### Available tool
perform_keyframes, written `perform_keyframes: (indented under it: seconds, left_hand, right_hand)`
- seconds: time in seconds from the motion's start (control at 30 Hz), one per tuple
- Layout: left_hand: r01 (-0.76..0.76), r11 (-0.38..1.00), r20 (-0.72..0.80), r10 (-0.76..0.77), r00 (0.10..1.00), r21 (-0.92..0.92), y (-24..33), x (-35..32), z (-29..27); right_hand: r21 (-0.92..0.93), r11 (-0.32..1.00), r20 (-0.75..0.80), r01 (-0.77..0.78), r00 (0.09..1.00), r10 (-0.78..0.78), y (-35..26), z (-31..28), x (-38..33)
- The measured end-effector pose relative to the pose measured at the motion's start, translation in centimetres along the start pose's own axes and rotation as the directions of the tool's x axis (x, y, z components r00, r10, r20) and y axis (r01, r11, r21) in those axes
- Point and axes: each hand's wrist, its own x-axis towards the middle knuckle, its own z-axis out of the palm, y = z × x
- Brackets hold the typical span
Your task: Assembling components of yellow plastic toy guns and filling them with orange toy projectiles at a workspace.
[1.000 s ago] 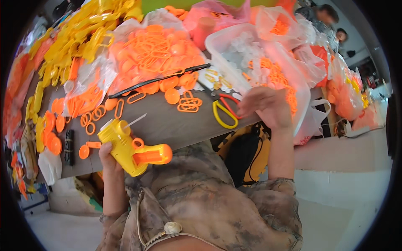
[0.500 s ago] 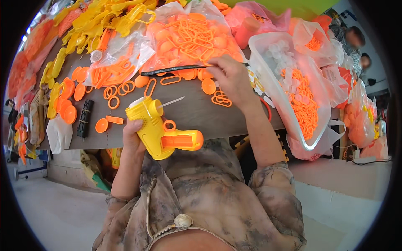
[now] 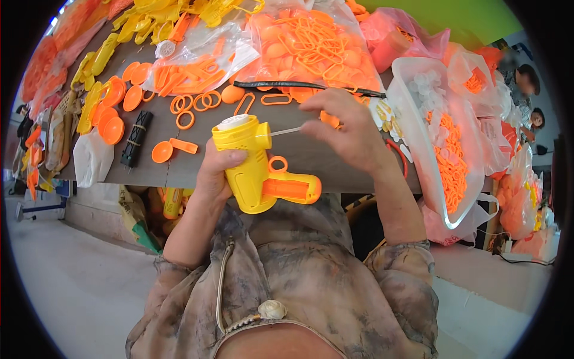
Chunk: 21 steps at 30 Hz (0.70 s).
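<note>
My left hand [image 3: 216, 173] grips a yellow plastic toy gun body [image 3: 248, 161] with an orange handle piece [image 3: 288, 187], held just in front of the grey table [image 3: 299, 155]. A white cap sits on top of the yellow body. A thin white tube [image 3: 286, 130] sticks out of its side to the right. My right hand [image 3: 344, 128] pinches the far end of that tube, fingers closed around it. An orange ring [image 3: 278, 163] shows on the toy behind the handle piece.
Loose orange rings [image 3: 194, 105], discs [image 3: 113, 128] and a small orange scoop [image 3: 170, 149] lie on the table's left. A black ribbed part [image 3: 134, 137] lies near them. Clear bags of orange parts [image 3: 317, 48] and white parts [image 3: 445, 137] crowd the back and right. Other people stand at the far right.
My right hand left the parts at the right of the table and came to the white tube on the toy. The toy was raised higher and nearer the table.
</note>
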Motion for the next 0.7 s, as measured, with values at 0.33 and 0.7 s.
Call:
perform_keyframes:
  seconds: [0.33,0.7]
  left_hand:
    - [0.018,0.992,0.048,-0.024,0.999,0.127,0.4,-1.2,0.8]
    - [0.054,0.986,0.008,-0.056,0.998,0.157,0.8,-2.9,-0.3]
  right_hand:
    - [0.035,0.992,0.323,0.118,0.938,-0.123,-1.4,3.7,-1.4]
    - [0.192,0.981,0.284,0.011,0.956,-0.067,-1.5,6.5,-1.7]
